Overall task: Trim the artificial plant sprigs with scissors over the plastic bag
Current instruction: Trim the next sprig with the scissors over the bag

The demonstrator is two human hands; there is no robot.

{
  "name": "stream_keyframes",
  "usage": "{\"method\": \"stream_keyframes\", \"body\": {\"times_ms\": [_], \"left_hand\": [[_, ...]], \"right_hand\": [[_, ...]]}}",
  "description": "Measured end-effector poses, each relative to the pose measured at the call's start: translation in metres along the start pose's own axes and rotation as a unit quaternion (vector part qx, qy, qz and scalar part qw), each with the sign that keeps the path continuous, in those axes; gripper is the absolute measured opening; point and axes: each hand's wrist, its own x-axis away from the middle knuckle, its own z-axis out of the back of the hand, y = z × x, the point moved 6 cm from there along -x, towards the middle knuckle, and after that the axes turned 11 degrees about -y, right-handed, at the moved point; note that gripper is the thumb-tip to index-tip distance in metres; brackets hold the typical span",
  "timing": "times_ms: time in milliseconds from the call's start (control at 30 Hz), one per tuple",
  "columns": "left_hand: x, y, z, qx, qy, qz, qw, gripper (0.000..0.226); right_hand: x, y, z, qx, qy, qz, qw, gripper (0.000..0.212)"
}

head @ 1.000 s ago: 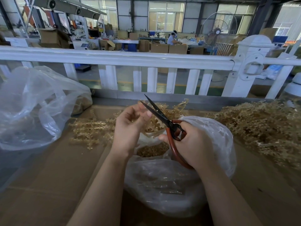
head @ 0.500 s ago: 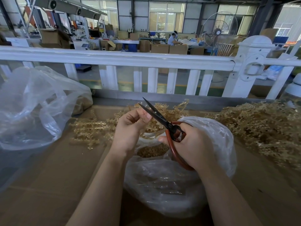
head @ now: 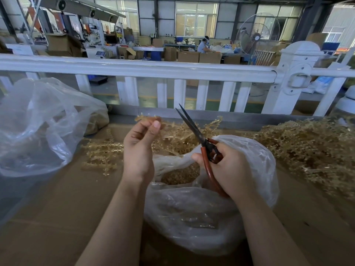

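Observation:
My left hand (head: 139, 148) pinches a short golden plastic sprig (head: 147, 118) between thumb and fingers, raised above the table. My right hand (head: 228, 169) grips the red-handled scissors (head: 199, 139); their dark blades are nearly together and point up and to the left, apart from the sprig. Below both hands sits a clear plastic bag (head: 201, 214), its mouth open, with golden trimmings (head: 179, 175) inside.
Trimmed sprigs (head: 101, 152) lie left of the bag, a big loose heap of sprigs (head: 311, 150) at the right. A large crumpled plastic bag (head: 36, 123) stands at far left. A white railing (head: 153, 70) borders the cardboard-covered table (head: 57, 217) at the back.
My left hand has drawn away from the blades, up and to the left, with the sprig. The scissor blades have come nearly together and tilted more upright.

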Motion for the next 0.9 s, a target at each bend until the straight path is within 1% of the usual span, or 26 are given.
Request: {"method": "stream_keyframes", "body": {"times_ms": [100, 167, 233, 300, 367, 400, 467, 500, 567, 633, 667, 700, 767, 900], "left_hand": [[-0.002, 0.002, 0.008, 0.072, 0.035, 0.002, 0.997, 0.004], [-0.004, 0.003, 0.010, 0.147, 0.023, 0.008, 0.989, 0.008], [-0.005, 0.005, 0.010, 0.201, -0.027, 0.021, 0.979, 0.011], [-0.003, 0.007, 0.000, 0.203, -0.119, 0.056, 0.970, 0.004], [0.002, 0.002, -0.012, 0.190, -0.205, 0.125, 0.952, 0.020], [0.005, -0.002, -0.018, 0.169, -0.237, 0.162, 0.943, 0.026], [0.010, -0.014, -0.027, 0.103, -0.262, 0.232, 0.931, 0.023], [0.011, -0.020, -0.029, 0.064, -0.251, 0.261, 0.930, 0.019], [0.011, -0.031, -0.026, -0.015, -0.174, 0.285, 0.943, 0.010], [0.011, -0.040, -0.015, -0.079, -0.068, 0.274, 0.956, 0.007], [0.011, -0.043, -0.010, -0.092, -0.026, 0.264, 0.960, 0.006], [0.011, -0.044, -0.008, -0.093, 0.000, 0.257, 0.962, 0.002], [0.010, -0.044, -0.004, -0.082, 0.020, 0.243, 0.966, 0.011], [0.007, -0.041, -0.003, -0.060, 0.003, 0.228, 0.972, 0.022]], "right_hand": [[-0.004, 0.006, -0.011, -0.048, -0.065, -0.015, 0.997, 0.035], [-0.007, 0.012, -0.018, -0.076, -0.089, -0.017, 0.993, 0.025], [-0.010, 0.016, -0.023, -0.113, -0.100, -0.021, 0.988, 0.015], [-0.013, 0.021, -0.024, -0.143, -0.098, -0.031, 0.984, 0.009], [-0.014, 0.023, -0.023, -0.166, -0.083, -0.035, 0.982, 0.013], [-0.013, 0.024, -0.022, -0.178, -0.077, -0.035, 0.980, 0.019], [-0.012, 0.023, -0.021, -0.196, -0.073, -0.035, 0.977, 0.033], [-0.012, 0.023, -0.021, -0.196, -0.073, -0.034, 0.977, 0.033], [-0.011, 0.021, -0.019, -0.174, -0.067, -0.030, 0.982, 0.021], [-0.010, 0.016, -0.014, -0.134, -0.054, -0.020, 0.989, 0.015], [-0.010, 0.015, -0.012, -0.124, -0.050, -0.018, 0.991, 0.016], [-0.009, 0.013, -0.011, -0.119, -0.048, -0.018, 0.992, 0.019], [-0.008, 0.010, -0.008, -0.097, -0.048, -0.017, 0.994, 0.024], [-0.006, 0.004, -0.007, -0.027, -0.056, -0.010, 0.998, 0.048]]}}
